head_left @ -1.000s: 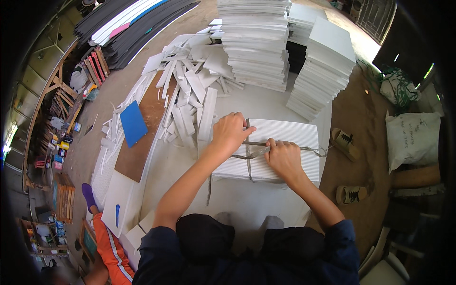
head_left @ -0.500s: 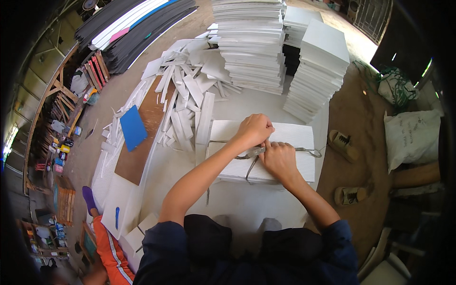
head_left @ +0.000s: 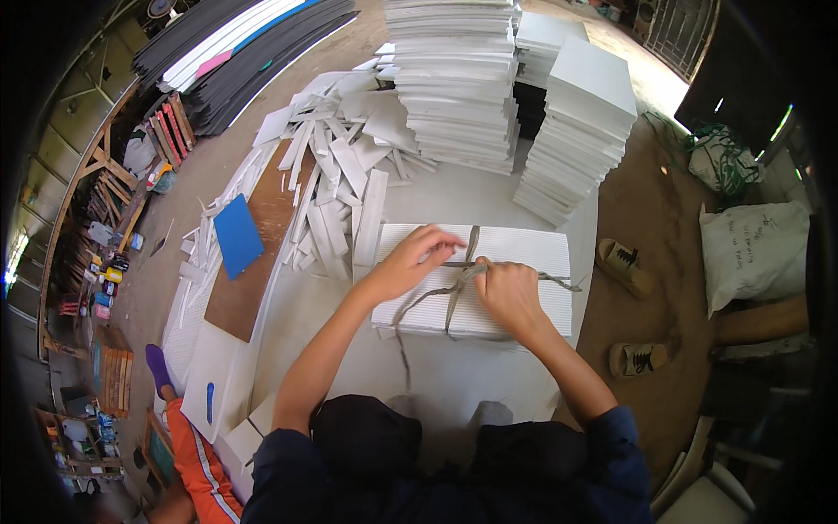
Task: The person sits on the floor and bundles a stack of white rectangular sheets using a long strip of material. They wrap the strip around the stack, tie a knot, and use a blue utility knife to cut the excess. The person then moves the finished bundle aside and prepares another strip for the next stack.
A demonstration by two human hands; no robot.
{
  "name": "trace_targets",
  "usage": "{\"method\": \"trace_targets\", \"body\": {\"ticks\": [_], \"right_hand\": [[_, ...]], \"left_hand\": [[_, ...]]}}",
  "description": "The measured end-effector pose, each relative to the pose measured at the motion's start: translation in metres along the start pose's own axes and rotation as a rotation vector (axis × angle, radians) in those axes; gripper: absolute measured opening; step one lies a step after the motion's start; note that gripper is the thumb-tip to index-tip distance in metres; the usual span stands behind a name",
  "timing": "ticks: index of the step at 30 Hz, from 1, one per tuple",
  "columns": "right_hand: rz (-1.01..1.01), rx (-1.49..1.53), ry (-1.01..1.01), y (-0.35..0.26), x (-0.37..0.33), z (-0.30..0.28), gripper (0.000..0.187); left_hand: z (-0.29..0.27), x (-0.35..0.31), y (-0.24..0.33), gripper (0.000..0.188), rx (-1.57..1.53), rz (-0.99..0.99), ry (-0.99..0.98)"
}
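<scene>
Tying appears to be in hand at frame centre, grey cord point(head_left: 459, 284) being crossed over a white ridged bundle point(head_left: 467, 313); next, slack seemingly needs drawing tight. Leftward, the left hand's point(head_left: 412, 260) fingers are loosely parted, contact unclear; rightward, cord is pinched in the right hand's point(head_left: 509, 295) curled fingers.

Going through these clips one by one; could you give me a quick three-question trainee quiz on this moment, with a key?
1. Which does the right hand hold: (a) a brush, (b) the grey strap, (c) a hammer?
2. True or false: the blue sheet lies on the brown board.
3. Fill in: two shoes lie to the ___ of the white bundle.

Key: 1. b; 2. true; 3. right
</scene>
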State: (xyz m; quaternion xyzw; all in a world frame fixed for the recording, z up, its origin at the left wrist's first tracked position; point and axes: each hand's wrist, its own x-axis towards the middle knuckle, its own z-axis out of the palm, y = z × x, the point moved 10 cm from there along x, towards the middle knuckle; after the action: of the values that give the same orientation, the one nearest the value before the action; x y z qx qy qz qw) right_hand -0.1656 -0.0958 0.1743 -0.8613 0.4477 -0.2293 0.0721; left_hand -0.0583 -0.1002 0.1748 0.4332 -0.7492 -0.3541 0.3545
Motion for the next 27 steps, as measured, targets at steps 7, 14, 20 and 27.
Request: {"method": "trace_targets", "body": {"ticks": [7, 14, 20, 27], "right_hand": [[0.073, 0.020, -0.045, 0.006, 0.003, 0.004, 0.032], [0.024, 0.132, -0.039, -0.001, 0.012, 0.000, 0.031], [0.015, 0.142, -0.118, 0.004, 0.011, 0.000, 0.036], [0.047, 0.197, -0.139, 0.008, 0.011, 0.004, 0.040]], "left_hand": [[-0.001, -0.019, -0.002, 0.012, 0.096, -0.159, 0.145], [-0.002, -0.020, -0.017, 0.012, -0.415, -0.169, 0.246], [0.012, -0.020, 0.004, 0.030, 0.060, -0.085, -0.158], [0.030, -0.018, 0.013, 0.058, 0.325, 0.000, -0.346]]}}
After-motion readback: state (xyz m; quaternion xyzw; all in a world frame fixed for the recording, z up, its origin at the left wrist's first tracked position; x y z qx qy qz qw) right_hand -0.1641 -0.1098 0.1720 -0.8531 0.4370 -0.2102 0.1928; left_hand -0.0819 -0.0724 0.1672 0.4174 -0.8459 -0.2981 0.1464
